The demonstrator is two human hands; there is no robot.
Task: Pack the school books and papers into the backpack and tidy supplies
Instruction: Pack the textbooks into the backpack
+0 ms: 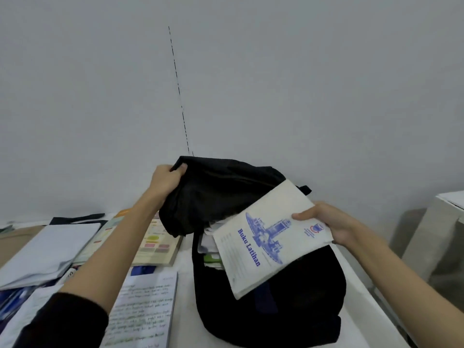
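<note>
A black backpack point(296, 310) lies on the white table with its mouth facing away from me. My left hand point(167, 180) grips the bag's top flap and holds it lifted. My right hand point(326, 219) pinches the right edge of a cream exercise book point(266, 244) printed in blue with "Buku Latihan". The book hangs tilted over the open mouth, its lower corner above the bag's front. Inside the opening, white papers and something green point(211, 258) show.
Left of the bag lie an open textbook with coloured boxes point(155, 244), a handwritten notebook point(143, 307), a stack of white papers point(47, 249) and blue items point(12, 297). The table point(361, 302) edge runs down the right side. A pale box point(437, 227) stands at far right.
</note>
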